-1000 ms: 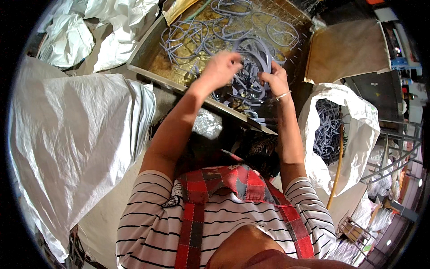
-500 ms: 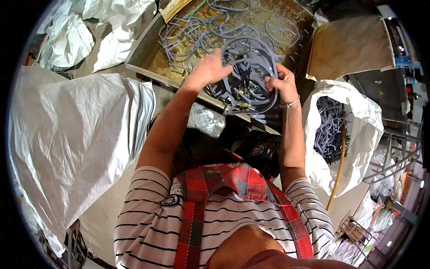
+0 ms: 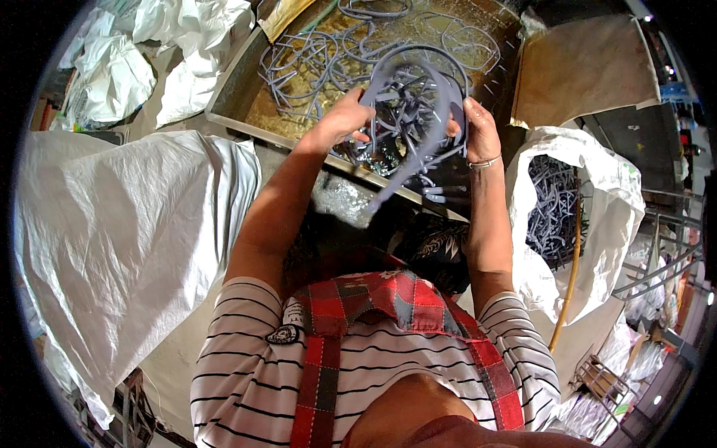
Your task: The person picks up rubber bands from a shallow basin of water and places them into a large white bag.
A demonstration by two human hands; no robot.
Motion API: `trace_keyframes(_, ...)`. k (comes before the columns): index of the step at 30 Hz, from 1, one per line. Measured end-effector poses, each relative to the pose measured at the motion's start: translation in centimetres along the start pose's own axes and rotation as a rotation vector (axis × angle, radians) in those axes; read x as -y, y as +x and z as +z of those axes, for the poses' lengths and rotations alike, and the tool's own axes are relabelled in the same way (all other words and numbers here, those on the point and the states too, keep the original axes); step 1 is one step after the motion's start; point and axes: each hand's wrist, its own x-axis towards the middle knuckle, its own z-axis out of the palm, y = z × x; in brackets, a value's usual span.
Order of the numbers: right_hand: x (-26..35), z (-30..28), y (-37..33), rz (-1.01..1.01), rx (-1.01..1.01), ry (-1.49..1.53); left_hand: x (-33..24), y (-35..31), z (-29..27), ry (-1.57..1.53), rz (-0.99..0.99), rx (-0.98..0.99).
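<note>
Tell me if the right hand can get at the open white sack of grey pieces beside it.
Probably yes: the white sack gapes open just right of the right hand, with nothing between them, but that hand is gripping the grey bundle together with the left hand.

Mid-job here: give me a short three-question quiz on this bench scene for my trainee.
1. True or false: both hands grip the same grey plastic bundle, lifted above the metal tray.
2. What fills the open white sack to the person's right?
A. grey plastic pieces
B. red cloth
C. bottles
3. What does the right hand wear at the wrist?

Key:
1. True; the left hand has the bundle's left side, the right hand its right side.
2. A; the grey plastic pieces show in its mouth.
3. A thin metal bracelet.
</note>
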Motion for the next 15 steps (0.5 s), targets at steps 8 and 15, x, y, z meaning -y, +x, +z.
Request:
trace_keyframes(8, -1.0, 0.3, 0.5, -0.065, 0.0, -0.16, -2.5, -2.2, -0.4, -0.613, -0.062, 0.299)
trace_keyframes(15, -1.0, -2.4, 1.2, 0.065, -0.132, -0.177, -1.9, -0.8, -5.4, -0.869, 0.052, -0.123)
